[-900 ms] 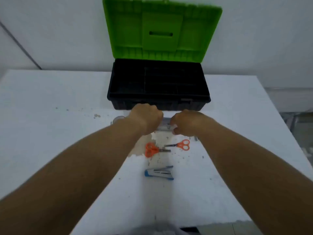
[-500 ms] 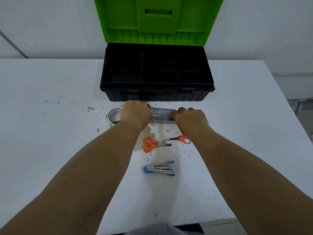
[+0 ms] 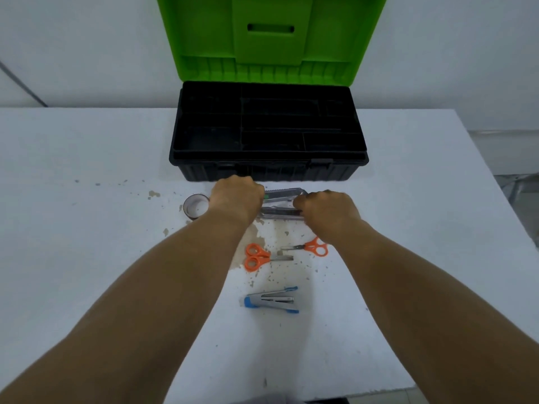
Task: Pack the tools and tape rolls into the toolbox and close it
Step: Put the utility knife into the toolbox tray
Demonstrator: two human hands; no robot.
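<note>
Both hands, left hand (image 3: 236,196) and right hand (image 3: 326,211), have fingers clenched on the utility knives (image 3: 281,203) just in front of the open toolbox (image 3: 268,167) on the tabletop (image 3: 87,228).

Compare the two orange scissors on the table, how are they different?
The left scissors look bigger, with fatter handle loops; the right scissors look smaller and slimmer. The left pair's handles point left and its blades right; the right pair is reversed, with blades pointing left. The left pair lies in the open, while the right pair sits partly under the right forearm. Both have orange handles, look closed, and lie flat on the table.
</note>
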